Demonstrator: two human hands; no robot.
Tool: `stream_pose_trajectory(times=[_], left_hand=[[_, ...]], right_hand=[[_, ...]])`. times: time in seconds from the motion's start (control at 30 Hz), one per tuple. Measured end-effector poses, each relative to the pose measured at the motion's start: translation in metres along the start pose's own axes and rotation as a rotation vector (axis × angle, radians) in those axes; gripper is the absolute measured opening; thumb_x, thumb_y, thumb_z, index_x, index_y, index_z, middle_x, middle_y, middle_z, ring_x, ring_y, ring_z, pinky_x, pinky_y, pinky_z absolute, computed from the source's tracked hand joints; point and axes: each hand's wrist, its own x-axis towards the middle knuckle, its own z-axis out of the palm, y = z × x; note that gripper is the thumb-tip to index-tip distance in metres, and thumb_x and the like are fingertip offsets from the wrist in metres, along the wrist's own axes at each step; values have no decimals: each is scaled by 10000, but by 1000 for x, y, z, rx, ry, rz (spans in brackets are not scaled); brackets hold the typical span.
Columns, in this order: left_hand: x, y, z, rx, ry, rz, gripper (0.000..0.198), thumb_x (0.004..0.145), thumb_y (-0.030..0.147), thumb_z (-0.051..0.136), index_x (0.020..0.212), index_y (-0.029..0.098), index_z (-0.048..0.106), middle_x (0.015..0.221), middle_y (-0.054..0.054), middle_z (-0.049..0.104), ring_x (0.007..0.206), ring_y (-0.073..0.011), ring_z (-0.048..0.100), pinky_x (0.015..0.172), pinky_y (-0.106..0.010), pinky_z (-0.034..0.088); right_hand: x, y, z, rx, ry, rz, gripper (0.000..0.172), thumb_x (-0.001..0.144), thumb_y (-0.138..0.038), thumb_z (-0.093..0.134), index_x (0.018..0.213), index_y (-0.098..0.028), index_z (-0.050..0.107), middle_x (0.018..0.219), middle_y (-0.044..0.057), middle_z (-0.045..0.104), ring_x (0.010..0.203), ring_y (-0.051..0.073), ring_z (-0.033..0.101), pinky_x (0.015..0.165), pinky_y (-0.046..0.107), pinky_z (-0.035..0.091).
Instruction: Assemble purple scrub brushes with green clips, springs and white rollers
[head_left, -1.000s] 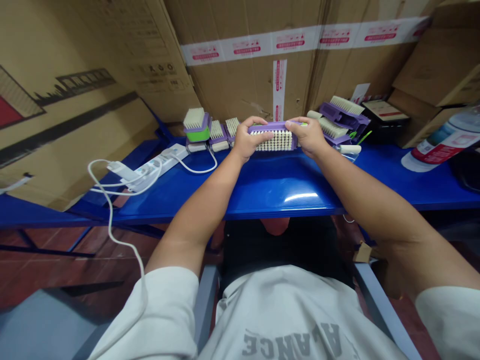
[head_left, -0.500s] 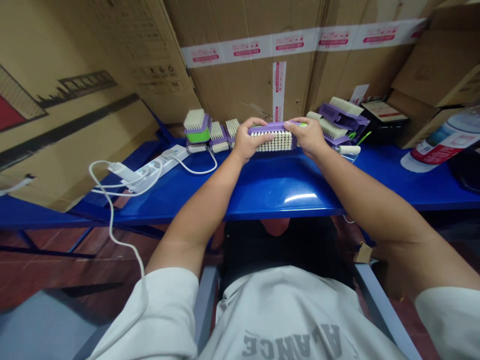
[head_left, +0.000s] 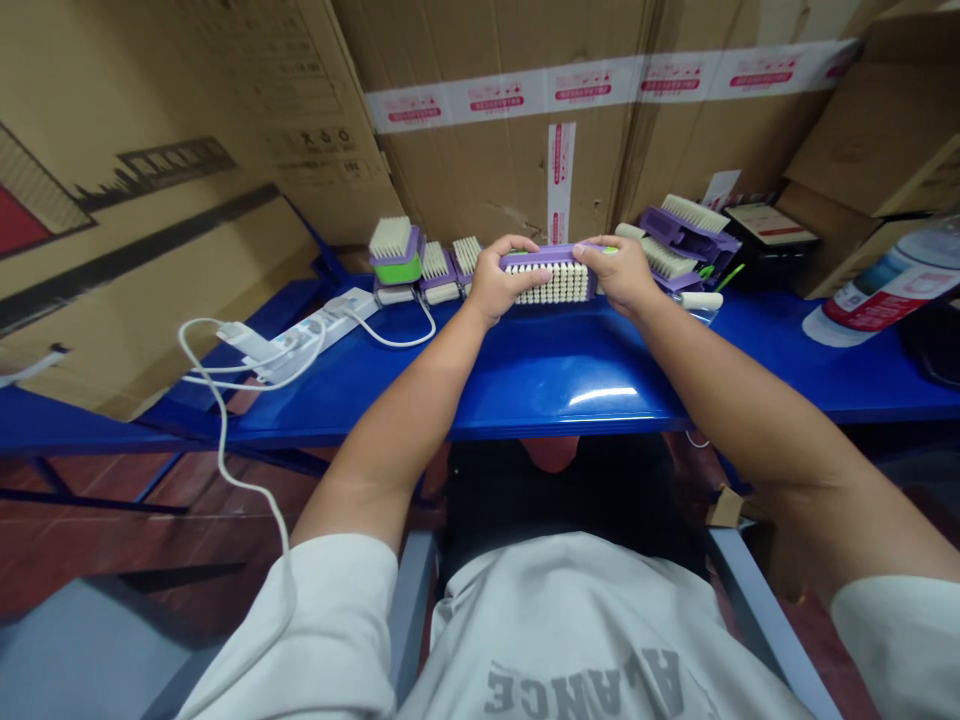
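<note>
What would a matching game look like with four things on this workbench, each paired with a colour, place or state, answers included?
Things:
1. Middle brush
2. Power strip
3. Bottle
4. Tabletop

Descriptions:
A. Blue and shiny
B. Wearing a red-and-white label
C. Gripped by the left hand and right hand
D. White, lying toward the left

Pairs: 1-C, 2-D, 3-B, 4-A

Your left hand (head_left: 496,283) and right hand (head_left: 619,273) grip a purple brush (head_left: 546,257) just above the frame's middle, pale bristles (head_left: 566,285) facing you. More brushes (head_left: 391,238) sit on the blue table (head_left: 544,370) either side; a power strip (head_left: 307,338) lies centre left, a bottle (head_left: 874,288) near the right edge, cardboard boxes (head_left: 495,165) across the top.
</note>
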Motion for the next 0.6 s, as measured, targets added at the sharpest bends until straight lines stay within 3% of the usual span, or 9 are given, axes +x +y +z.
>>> stream_pose_trajectory(times=[0.27,0.6], left_hand=[[0,-4,1,4,-3,-15,825,549,854,1102,971,271,699,931,11,731,824,-202,724,736,-351,578],[1,-2,1,40,21,23,800,579,857,1093,975,259,737,963,2,779,805,-189,738,733,-338,625]], right_hand=[[-4,-5,1,19,5,24,427,772,-530,1042,914,-207,802,887,36,789,937,269,821,996,471,699],[-5,-10,3,39,19,25,481,759,-590,1045,903,-226,765,859,27,762,864,250,786,902,455,701]])
